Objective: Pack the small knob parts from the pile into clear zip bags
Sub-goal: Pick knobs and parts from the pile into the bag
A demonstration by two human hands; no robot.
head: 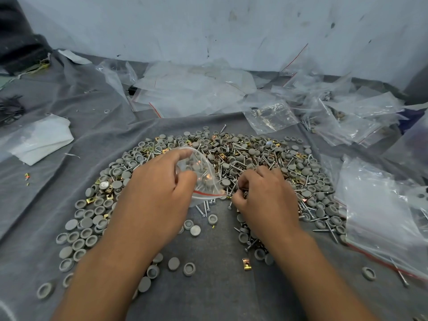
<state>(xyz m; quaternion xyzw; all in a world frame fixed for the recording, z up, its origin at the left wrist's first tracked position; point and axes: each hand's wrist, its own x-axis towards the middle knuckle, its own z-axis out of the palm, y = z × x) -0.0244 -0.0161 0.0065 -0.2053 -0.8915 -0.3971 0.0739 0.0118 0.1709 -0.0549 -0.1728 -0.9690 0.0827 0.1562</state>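
Note:
A wide pile of small grey round knob parts [266, 156], mixed with silver screws and brass clips, lies spread in an arc on the grey cloth. My left hand [159, 184] grips a clear zip bag [203, 179] with a red seal line. The bag holds a few grey knobs and screws, and its mouth faces right. My right hand [261, 193] sits just right of the bag's mouth, fingers curled round a small bunch of screws and parts picked from the pile.
Several empty clear zip bags [192, 89] lie heaped along the back by the wall [208, 26]. Filled bags [382, 212] lie at the right. A folded white sheet [39, 137] lies at the left. Loose grey knobs [78, 237] scatter toward the front left.

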